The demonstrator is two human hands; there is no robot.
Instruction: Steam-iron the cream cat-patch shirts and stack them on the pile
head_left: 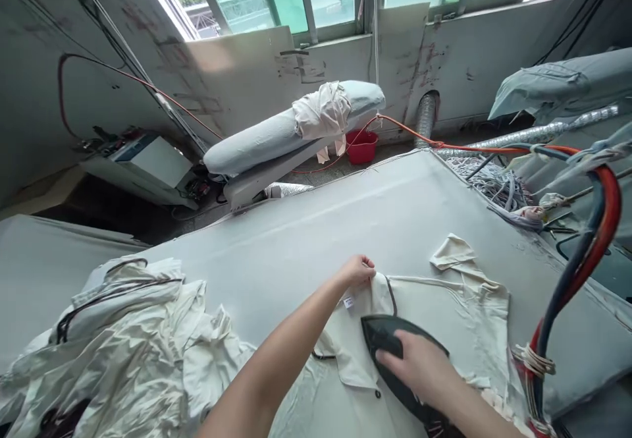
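Observation:
A cream garment (pixel 444 306) with dark piping, a small white label and a dark button lies spread on the padded ironing table (pixel 276 240). At its upper edge my left hand (pixel 359 271) pinches the cloth between closed fingers. My right hand (pixel 419 362) is wrapped over a dark iron (pixel 385 332), whose pointed tip faces up and left. The iron rests on the garment just below the piping; its handle is mostly covered by my hand. One sleeve is folded at the garment's upper right.
Crumpled cream garments (pixel 143 332) are heaped at the left. Thick red and dark hoses (pixel 567 280) hang at the right, near my right arm. Beyond the table stand a padded sleeve board (pixel 266 141), a red bucket (pixel 361 147) and a white machine (pixel 153 161).

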